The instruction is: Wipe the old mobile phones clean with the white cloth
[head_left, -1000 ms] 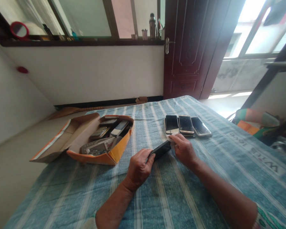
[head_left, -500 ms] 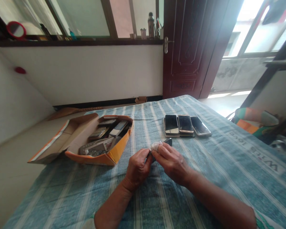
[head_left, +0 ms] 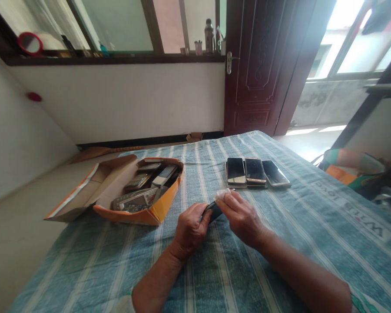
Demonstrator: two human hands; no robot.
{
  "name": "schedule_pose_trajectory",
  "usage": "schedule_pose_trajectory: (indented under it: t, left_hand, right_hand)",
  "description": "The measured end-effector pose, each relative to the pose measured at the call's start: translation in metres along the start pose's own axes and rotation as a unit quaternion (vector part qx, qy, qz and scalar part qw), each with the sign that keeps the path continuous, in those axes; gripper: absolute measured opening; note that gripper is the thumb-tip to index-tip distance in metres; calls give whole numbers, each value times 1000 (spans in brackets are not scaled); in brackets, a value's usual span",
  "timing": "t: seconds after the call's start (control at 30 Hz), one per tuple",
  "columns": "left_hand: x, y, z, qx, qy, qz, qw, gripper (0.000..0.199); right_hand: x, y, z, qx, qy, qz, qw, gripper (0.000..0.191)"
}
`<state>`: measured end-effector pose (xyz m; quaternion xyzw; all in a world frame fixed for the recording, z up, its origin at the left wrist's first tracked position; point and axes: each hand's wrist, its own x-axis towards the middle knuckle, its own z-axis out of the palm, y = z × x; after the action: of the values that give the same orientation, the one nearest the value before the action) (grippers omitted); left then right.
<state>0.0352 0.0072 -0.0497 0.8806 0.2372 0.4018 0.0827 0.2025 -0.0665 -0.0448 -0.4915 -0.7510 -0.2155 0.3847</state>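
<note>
Over the striped blue cloth [head_left: 195, 174], my left hand [head_left: 191, 226] is closed around the near end of a dark mobile phone [head_left: 216, 212], held tilted on its edge. My right hand [head_left: 244, 219] pinches a crumpled white tissue [head_left: 222, 194] and presses it against the phone's upper edge near the far end. Part of the phone is hidden behind the fingers. Beyond my right hand lie phones in low stacks side by side: one with a black screen [head_left: 236, 170], a gold-edged one [head_left: 255, 169] and a silver one [head_left: 275, 173].
To the left stands an orange cardboard box [head_left: 164, 208], its lid [head_left: 91, 187] folded open, with several old phones [head_left: 137, 199] inside. Behind are a white wall [head_left: 133, 100] and a dark red door [head_left: 257, 87]. A bag [head_left: 352, 163] sits beyond the cloth's right edge.
My right hand has slid the tissue along the phone's edge, away from my left hand, uncovering more of the phone's middle. The view has shifted slightly. My left hand keeps its hold.
</note>
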Motion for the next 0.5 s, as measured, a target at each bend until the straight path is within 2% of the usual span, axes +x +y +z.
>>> schedule_pose_trajectory:
  t: [0.13,0.37,0.5]
  left_hand:
    - [-1,1,-1,-14,-17,-15,1000,21]
    - [-1,1,-2,-4,-9,-25,1000,18]
    - [-2,2,-1,-2,-8,-18,1000,19]
  right_hand:
    - [3,-15,1,37,-4,-33,999,26]
    - [-3,10,1,1,9,10,1000,31]
    - [-4,10,1,14,23,19,999,31]
